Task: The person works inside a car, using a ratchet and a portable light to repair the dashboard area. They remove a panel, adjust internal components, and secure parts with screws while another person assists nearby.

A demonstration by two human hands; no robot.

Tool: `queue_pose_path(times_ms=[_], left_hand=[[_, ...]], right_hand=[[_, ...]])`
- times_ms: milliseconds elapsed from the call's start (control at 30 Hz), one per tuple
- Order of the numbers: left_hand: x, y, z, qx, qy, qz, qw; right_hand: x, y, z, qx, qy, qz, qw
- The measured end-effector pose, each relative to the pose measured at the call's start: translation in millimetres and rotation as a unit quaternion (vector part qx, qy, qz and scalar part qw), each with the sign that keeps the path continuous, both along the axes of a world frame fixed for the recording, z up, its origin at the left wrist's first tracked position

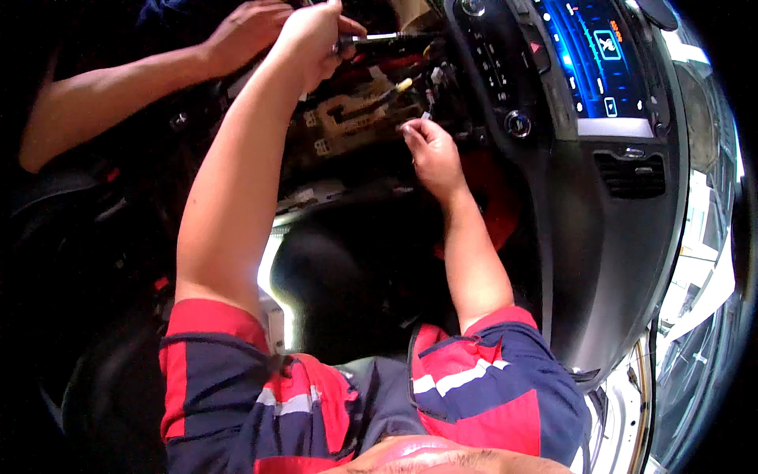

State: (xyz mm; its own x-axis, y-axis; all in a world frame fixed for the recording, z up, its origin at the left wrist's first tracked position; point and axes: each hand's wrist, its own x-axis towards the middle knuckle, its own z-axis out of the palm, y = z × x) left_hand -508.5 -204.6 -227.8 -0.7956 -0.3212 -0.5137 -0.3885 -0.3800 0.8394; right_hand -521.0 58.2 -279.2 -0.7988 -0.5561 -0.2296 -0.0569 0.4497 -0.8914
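My left hand (312,39) is up at the top of the view, its fingers closed round a slim tool with a bright metal shaft (380,37). The shaft points right, toward the dark side of the dashboard; its handle is mostly hidden by the hand. Lower and further right, my right hand (436,158) is pinched at the fingertips. A small white piece (425,116), perhaps a connector, shows beside those fingers; what they hold is too small to make out. Between the hands lies an opened console with exposed brackets (355,118) and a yellow-tipped wire (404,84).
Another person's forearm (126,95) reaches in from the upper left, the hand (249,31) close to my left wrist. To the right stands the dashboard (580,237) with a lit blue screen (596,63), a control panel with knobs (517,123) and an air vent (634,174).
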Motion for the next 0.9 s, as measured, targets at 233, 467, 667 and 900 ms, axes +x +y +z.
queue_pose_path(times_ms=[233,467,667,900], left_hand=[[11.5,-8.2,0.2,-0.727,0.215,-0.130,0.639],[10.7,10.0,18.4,-0.414,0.019,-0.051,0.909],[3.7,1.4,15.8,-0.146,-0.039,-0.022,0.988],[28.1,-11.2,7.9,-0.494,0.147,-0.194,0.834]], right_hand=[[-41.3,-11.9,-26.9,-0.141,-0.088,-0.122,0.979],[-130.4,-78.7,-55.4,-0.402,-0.346,-0.204,0.823],[-162.8,-94.1,-75.2,-0.548,-0.461,-0.130,0.686],[-162.0,-99.8,-70.9,-0.479,-0.414,-0.200,0.748]])
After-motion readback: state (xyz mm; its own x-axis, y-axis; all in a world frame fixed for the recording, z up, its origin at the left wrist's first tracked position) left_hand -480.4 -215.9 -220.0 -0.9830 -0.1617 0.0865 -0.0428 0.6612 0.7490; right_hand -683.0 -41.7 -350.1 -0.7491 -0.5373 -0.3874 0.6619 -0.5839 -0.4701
